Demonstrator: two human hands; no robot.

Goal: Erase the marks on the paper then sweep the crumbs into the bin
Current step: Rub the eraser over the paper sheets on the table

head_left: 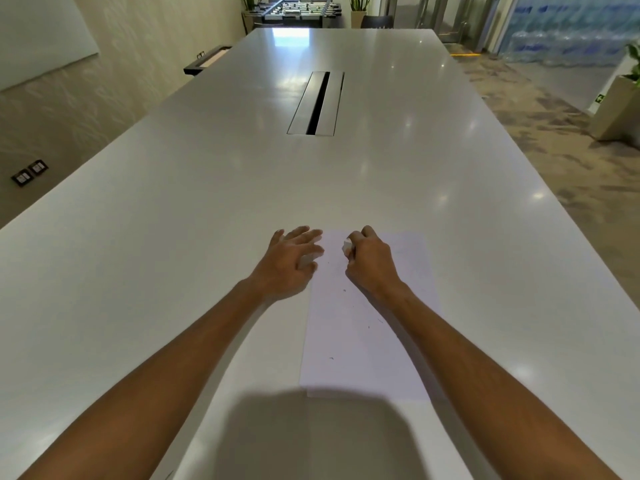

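Paper (367,317), one sheet on the bench (207,202), few dark crumbs (331,358); two hands, left hand (289,261) spread flat, right hand (370,261) closed around one eraser (347,246).

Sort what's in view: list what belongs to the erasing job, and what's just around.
Part of the job:
paper
eraser, gripped in the right hand
left hand, spread at the paper's left edge
dark crumbs on the paper

Just around:
table
cable slot in the table
foosball table
potted plants

No bin is visible.
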